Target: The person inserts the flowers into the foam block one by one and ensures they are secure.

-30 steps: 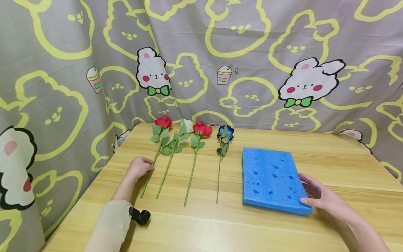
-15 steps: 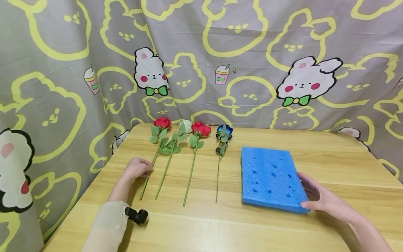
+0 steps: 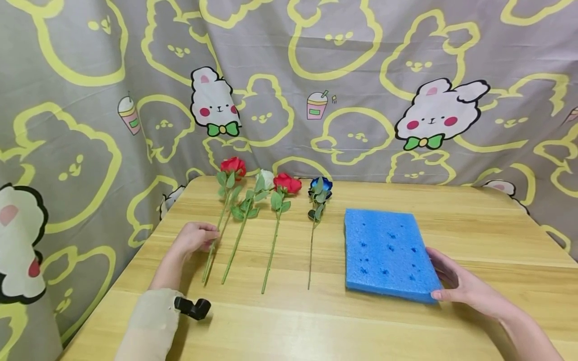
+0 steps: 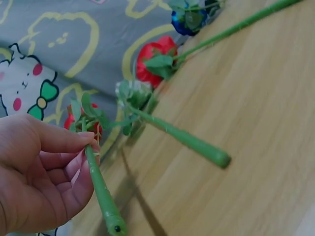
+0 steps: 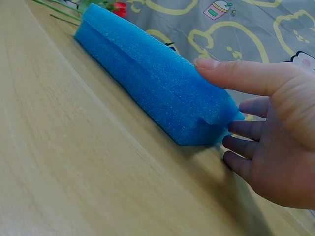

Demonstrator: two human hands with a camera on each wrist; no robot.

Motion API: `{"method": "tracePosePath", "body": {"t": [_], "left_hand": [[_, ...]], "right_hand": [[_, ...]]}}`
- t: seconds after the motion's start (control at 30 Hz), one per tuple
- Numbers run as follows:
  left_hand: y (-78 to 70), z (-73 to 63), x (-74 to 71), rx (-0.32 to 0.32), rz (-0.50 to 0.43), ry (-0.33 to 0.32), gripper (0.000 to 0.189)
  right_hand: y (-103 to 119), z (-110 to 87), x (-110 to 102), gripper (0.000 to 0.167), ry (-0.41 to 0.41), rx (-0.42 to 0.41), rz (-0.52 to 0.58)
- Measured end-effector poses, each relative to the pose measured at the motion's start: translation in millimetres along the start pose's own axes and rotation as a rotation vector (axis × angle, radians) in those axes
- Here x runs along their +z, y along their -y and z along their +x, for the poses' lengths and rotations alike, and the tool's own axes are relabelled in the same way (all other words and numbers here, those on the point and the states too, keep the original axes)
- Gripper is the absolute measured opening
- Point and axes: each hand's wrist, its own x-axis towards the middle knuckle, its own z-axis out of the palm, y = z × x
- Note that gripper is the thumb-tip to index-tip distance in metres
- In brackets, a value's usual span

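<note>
In the left hand (image 3: 196, 236) — pinched — a red rose (image 4: 96, 172).

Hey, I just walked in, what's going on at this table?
A person's left hand pinches a red rose by its stem, which looks at least partly off the table, judging by its shadow. The right hand holds the near right corner of a blue foam block dotted with holes. Between them lie a white rose, another red rose and a blue rose; no stem stands in the foam.
</note>
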Motion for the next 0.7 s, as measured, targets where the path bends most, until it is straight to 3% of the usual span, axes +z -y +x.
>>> {"method": "tracePosePath", "body": {"t": [0.43, 0.7], "left_hand": [[-18.4, -4.0, 13.7, 0.068, -0.054, 0.086, 0.028], [-30.7, -6.5, 26.0, 0.144, -0.104, 0.128, 0.018]], "right_hand": [[0, 1.0, -2, 0.079, 0.002, -0.003, 0.019], [0, 0.1, -1, 0.079, 0.003, 0.009, 0.026]]}}
